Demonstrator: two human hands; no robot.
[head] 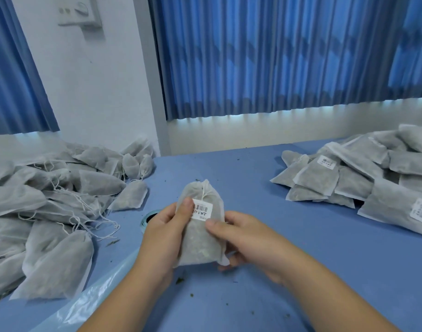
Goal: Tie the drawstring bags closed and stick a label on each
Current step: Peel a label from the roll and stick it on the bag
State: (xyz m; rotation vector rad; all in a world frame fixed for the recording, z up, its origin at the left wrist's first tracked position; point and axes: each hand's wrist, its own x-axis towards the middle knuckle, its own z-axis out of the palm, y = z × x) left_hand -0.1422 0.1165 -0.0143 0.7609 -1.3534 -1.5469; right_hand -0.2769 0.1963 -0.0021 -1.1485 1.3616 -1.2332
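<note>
**Head view: a tied bag in both hands, label being pressed down**

Nearest the camera, a clear plastic sheet (85,303) lies over the counter's (253,183) left edge. Above it, the left hand (165,226) and right hand (241,236) hold one bag (200,243) upright just over the counter. Fingers of both hands curl round its sides. The left thumb presses the left edge of the white label (202,209), and the right thumb sits just under its lower right corner. The drawstring (204,190) is pulled tight at the neck, and its loose end hangs down to the label's top edge.

The likely risks are these. The string end could get trapped under the sticker, or the label could lift from the soft, fuzzy cloth if only one edge is pressed. A hard squeeze could also spill more crumbs of the filling.

Behind the left hand sits a roll of labels (146,219), mostly hidden. Further left is an unlabelled pile (49,200) with trailing strings. To the far right is a labelled pile (360,173). Blue curtains (277,56) hang beyond.
</note>
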